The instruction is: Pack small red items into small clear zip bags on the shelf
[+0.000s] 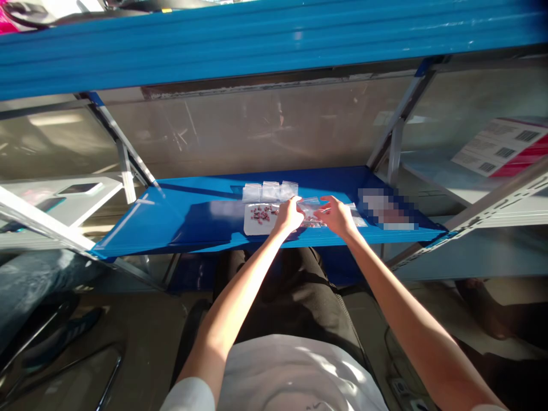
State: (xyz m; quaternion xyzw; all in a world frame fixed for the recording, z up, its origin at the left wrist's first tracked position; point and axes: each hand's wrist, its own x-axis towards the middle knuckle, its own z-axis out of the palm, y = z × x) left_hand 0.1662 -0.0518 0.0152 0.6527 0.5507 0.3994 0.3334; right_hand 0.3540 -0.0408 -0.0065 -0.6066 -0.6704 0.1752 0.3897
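My left hand (pixel 289 215) and my right hand (pixel 337 216) are both closed on a small clear plastic bag (pixel 310 206), holding it between them just above the blue shelf (pixel 192 217). Left of my left hand lies a white tray (pixel 254 225) with several small dark red pieces (pixel 261 213) on it. Behind the tray, three small clear bags (pixel 269 191) lie in a row on the shelf.
A blurred-out patch (pixel 385 208) covers something on the shelf's right end. Metal frame bars (pixel 396 131) rise on both sides. A labelled white and red box (pixel 505 147) sits on the right side shelf, and a phone (pixel 79 188) lies on the left one.
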